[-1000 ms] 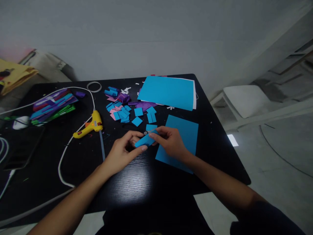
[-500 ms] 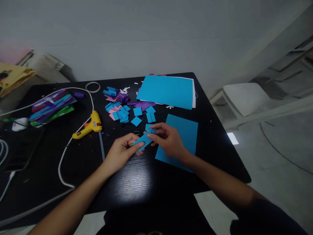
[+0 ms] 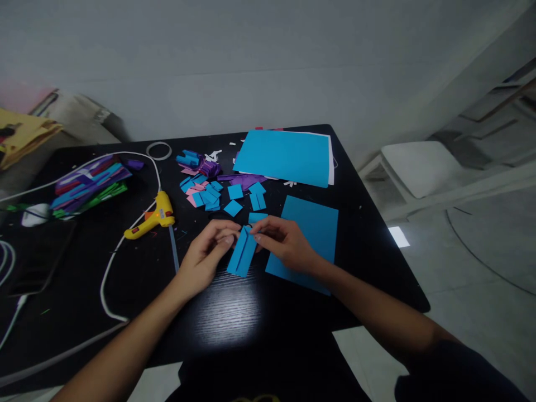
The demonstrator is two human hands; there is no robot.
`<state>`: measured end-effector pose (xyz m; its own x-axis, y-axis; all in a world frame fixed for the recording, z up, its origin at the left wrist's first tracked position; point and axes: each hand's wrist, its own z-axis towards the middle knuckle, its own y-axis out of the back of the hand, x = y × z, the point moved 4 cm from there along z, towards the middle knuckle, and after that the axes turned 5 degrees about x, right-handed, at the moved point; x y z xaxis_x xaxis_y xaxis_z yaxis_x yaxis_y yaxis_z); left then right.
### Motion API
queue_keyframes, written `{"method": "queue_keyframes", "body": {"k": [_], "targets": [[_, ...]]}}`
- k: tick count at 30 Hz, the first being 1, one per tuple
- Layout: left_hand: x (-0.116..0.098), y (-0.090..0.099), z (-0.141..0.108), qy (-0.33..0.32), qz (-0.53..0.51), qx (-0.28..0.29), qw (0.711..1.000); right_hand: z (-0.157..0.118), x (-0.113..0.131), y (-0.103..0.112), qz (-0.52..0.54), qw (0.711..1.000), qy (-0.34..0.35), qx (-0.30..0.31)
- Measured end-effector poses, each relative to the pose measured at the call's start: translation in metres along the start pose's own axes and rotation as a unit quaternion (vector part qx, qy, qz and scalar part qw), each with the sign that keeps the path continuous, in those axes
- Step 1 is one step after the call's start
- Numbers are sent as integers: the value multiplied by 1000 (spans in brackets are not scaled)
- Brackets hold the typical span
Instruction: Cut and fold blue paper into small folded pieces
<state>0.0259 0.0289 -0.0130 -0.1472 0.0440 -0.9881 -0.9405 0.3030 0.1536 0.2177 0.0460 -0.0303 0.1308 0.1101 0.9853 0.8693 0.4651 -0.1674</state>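
A folded blue paper strip (image 3: 242, 254) hangs between my hands above the black table, a crease running along its length. My right hand (image 3: 287, 241) pinches its upper end between thumb and fingers. At the strip's upper left edge, my left hand (image 3: 209, 248) has its thumb and curled fingers against the paper. Just beyond the fingers lies a small blue piece (image 3: 257, 218). Partly under my right hand is a larger blue sheet (image 3: 316, 229).
A yellow glue gun (image 3: 157, 215) with a white cord lies left. Behind are cut blue and pink pieces (image 3: 205, 192), purple scraps (image 3: 247, 181) and a stacked blue sheet (image 3: 285, 156). Bundled colored strips (image 3: 90, 184) lie far left; a white stool (image 3: 421, 167) stands right.
The blue strip has turned more upright, its lower end now pointing toward me and its creased side showing. My left fingers have shifted from its lower end to its upper left edge.
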Motion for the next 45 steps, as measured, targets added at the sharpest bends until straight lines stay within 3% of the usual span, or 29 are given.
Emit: {"method": "queue_keyframes", "body": {"k": [5,13,23,33,38,45], "targets": [[-1,3,0,3,39,5,999,0,1,1,26,999,-8,46],[0,1,0,2,-7,4,1000,-1,2,0,2,999,0,48],[2,-2,-1,17,-66,20,997,-8,8,-1,-87,995,42,-22],[-4,-2,0,-5,-46,6,999,-4,-3,2,-21,998,42,-47],[1,-3,1,-10,-48,-23,999,-7,-1,-4,-53,997,47,-30],[-1,-2,-3,-51,21,-73,996,-9,0,-7,-104,989,81,-60]]}}
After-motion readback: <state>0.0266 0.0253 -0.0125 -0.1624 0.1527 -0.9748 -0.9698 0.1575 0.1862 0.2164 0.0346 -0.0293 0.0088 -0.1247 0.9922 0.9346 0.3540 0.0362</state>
